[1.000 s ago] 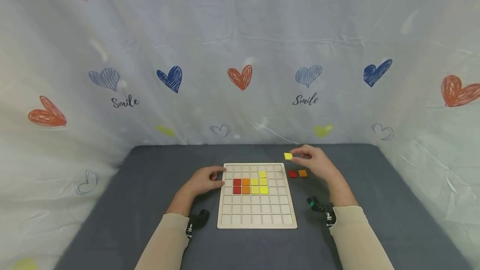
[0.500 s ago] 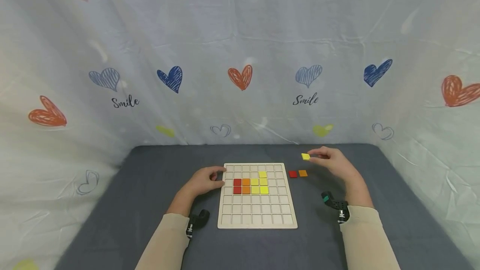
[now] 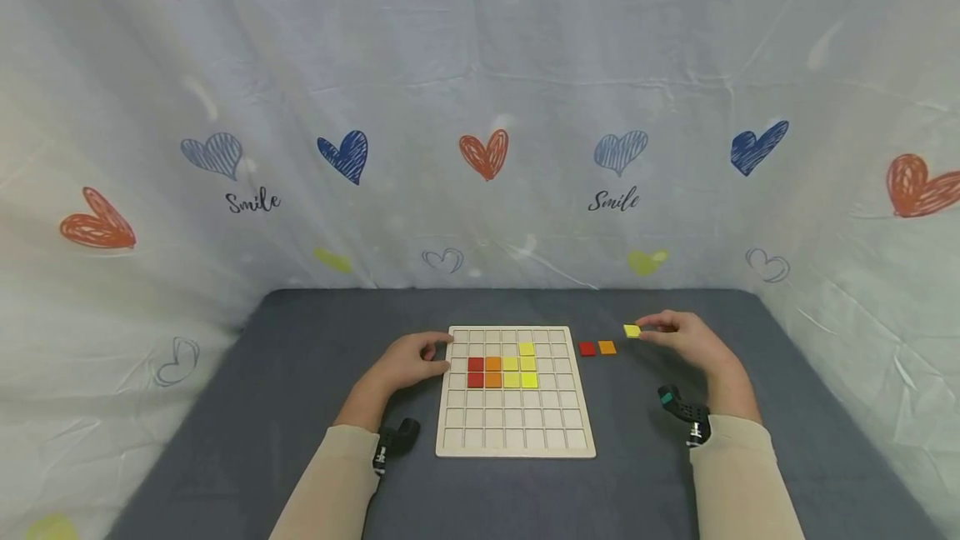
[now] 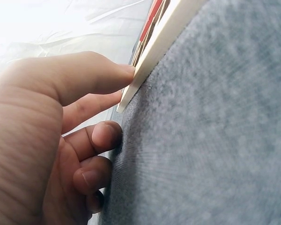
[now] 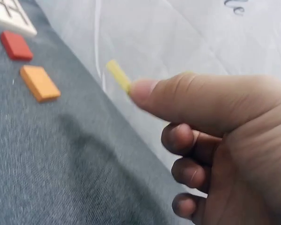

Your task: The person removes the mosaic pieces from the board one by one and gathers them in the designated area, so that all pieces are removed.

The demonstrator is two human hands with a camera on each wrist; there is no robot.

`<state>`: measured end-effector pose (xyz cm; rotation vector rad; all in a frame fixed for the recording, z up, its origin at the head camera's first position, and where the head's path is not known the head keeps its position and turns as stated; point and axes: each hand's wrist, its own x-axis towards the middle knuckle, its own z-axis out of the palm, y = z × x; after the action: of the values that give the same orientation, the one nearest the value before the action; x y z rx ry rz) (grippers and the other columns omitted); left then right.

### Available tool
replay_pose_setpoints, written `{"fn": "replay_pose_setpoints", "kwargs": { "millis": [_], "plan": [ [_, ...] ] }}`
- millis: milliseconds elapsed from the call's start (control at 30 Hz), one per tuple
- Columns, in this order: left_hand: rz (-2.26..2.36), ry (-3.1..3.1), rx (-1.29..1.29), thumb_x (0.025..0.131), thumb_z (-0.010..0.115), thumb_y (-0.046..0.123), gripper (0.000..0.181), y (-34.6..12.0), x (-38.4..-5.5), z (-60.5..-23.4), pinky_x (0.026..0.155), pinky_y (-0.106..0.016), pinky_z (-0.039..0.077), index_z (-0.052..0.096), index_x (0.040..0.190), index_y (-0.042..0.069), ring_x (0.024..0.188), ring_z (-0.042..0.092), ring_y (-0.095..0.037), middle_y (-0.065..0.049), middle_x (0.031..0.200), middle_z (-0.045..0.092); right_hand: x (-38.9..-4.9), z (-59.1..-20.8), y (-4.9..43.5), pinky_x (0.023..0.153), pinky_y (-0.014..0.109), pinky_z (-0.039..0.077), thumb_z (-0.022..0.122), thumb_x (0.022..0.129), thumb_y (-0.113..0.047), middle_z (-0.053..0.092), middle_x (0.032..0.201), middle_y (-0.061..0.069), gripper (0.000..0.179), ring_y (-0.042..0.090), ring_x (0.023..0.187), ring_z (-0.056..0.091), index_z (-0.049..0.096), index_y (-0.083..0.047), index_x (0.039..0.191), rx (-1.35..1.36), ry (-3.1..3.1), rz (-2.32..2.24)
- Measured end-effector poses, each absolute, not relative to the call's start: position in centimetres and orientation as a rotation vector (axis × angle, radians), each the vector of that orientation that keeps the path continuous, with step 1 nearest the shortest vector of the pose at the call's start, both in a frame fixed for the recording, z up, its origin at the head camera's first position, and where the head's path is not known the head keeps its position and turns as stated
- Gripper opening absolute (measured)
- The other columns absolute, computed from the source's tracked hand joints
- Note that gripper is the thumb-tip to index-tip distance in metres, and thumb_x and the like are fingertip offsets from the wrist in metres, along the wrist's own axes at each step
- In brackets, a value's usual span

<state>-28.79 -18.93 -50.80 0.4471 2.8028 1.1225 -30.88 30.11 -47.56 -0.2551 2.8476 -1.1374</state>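
Note:
A pale wooden grid board [image 3: 516, 445] lies on the dark grey table. Red [image 3: 476, 365], orange [image 3: 492, 365] and yellow tiles [image 3: 528, 380] fill some of its squares. At the board's left edge rests my left hand [image 3: 405, 363], its thumb and index finger touching the rim, the other fingers loosely bent in the left wrist view. Off to the right, my right hand [image 3: 686, 340] pinches a yellow square tile [image 3: 632, 331] between thumb and fingers, held above the table. Between it and the board lie a red tile [image 3: 587, 348] and an orange tile [image 3: 607, 347], side by side.
Grey cloth covers the table [image 3: 300, 315]. A white curtain [image 3: 480, 48] printed with hearts hangs behind it and along both sides. Each wrist carries a black camera mount, such as the one on the right wrist [image 3: 684, 411].
My right hand has carried the yellow tile rightward, away from the board, past the loose red and orange tiles, and lowered it slightly. The left hand stays at the board's edge.

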Motion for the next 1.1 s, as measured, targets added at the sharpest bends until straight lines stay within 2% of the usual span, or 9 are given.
{"fn": "replay_pose_setpoints", "kwargs": {
  "millis": [267,500,767,900,1000,1100],
  "plan": [
    [1.117,2.800,0.465,0.092,0.078,0.022,0.045,-18.9,-28.9,-50.7,0.059,-0.033,0.036,0.068,0.135,0.015,0.059,0.040,-0.014,0.001,0.070,0.049,-31.0,-49.0,30.7,0.076,0.040,0.043,0.075,0.095,-0.028,0.064,0.106,0.011,0.038,0.026,0.091,0.052,0.073,0.000,0.120,-0.186,2.807,-1.024],
    [1.108,2.802,0.461,0.092,0.078,0.021,0.045,-18.8,-28.8,-50.4,0.059,-0.033,0.035,0.068,0.135,0.015,0.059,0.040,-0.014,0.001,0.070,0.048,-31.0,-49.3,30.2,0.074,0.038,0.042,0.076,0.094,-0.023,0.063,0.100,0.010,0.034,0.025,0.088,0.051,0.073,0.001,0.118,-0.212,2.822,-1.020],
    [1.112,2.804,0.448,0.092,0.078,0.022,0.045,-18.8,-28.8,-50.6,0.058,-0.033,0.035,0.068,0.135,0.016,0.058,0.039,-0.014,0.000,0.070,0.048,-31.0,-49.2,30.5,0.070,0.039,0.040,0.077,0.093,-0.029,0.057,0.093,0.009,0.041,0.025,0.085,0.049,0.072,-0.002,0.122,-0.167,2.839,-1.048],
    [1.111,2.813,0.426,0.091,0.079,0.022,0.045,-18.8,-28.8,-50.9,0.059,-0.033,0.036,0.069,0.135,0.016,0.060,0.041,-0.014,0.000,0.071,0.049,-31.1,-48.8,30.3,0.076,0.041,0.044,0.074,0.095,-0.032,0.062,0.105,0.013,0.043,0.027,0.091,0.052,0.070,-0.002,0.126,-0.181,2.870,-1.084],
    [1.109,2.822,0.415,0.091,0.079,0.022,0.045,-18.8,-28.8,-51.0,0.059,-0.033,0.036,0.069,0.134,0.016,0.060,0.042,-0.014,0.000,0.071,0.049,-31.2,-48.2,29.8,0.085,0.048,0.047,0.073,0.097,-0.032,0.063,0.119,0.019,0.043,0.031,0.100,0.054,0.069,-0.002,0.128,-0.216,2.902,-1.122],
    [1.107,2.824,0.413,0.091,0.079,0.022,0.045,-18.9,-28.8,-50.9,0.060,-0.033,0.036,0.069,0.134,0.016,0.060,0.042,-0.014,0.000,0.071,0.049,-31.0,-47.2,28.9,0.092,0.054,0.047,0.072,0.098,-0.030,0.062,0.124,0.020,0.043,0.034,0.107,0.055,0.069,-0.002,0.129,-0.259,2.928,-1.169]
  ]
}}
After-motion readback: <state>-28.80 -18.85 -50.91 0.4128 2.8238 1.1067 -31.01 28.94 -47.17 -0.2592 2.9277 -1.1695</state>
